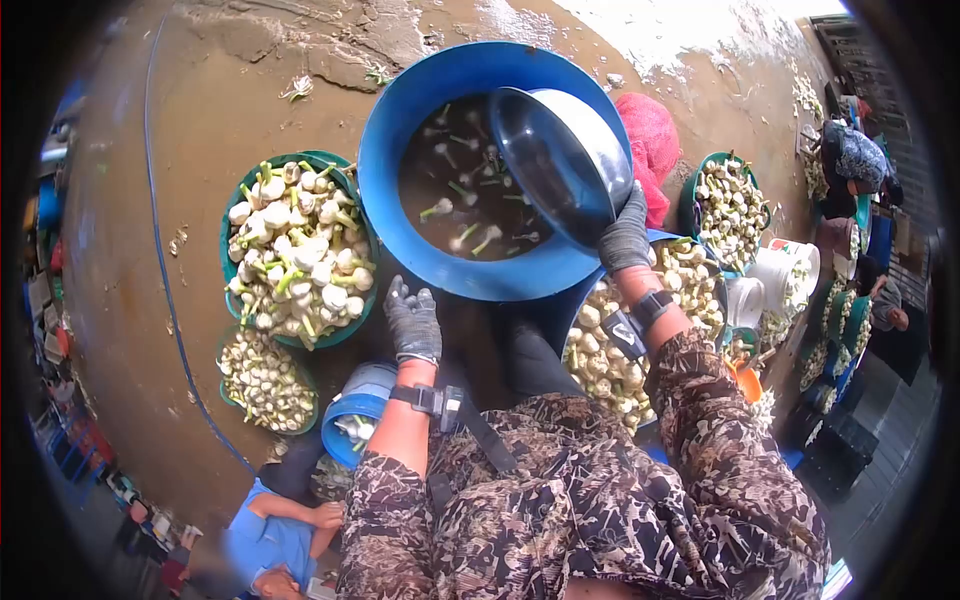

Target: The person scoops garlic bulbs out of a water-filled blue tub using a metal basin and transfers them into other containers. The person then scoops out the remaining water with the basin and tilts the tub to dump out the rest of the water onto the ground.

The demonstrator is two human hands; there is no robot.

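Observation:
My right hand, in a dark grey glove, grips the rim of a shiny metal bowl. The bowl is tilted on its side over the right part of a large blue tub. Murky brown water fills the tub, and several garlic bulbs with green stems lie in it. Gloved as well, my left hand is below the tub's lower left rim, its fingers apart and nothing visible in them. To its left stands a green basket heaped with garlic.
More garlic fills a smaller basket, a container under my right forearm and a green tub. A blue bucket, a red mesh sack and white buckets stand close. A person in blue sits lower left; a hose crosses wet ground.

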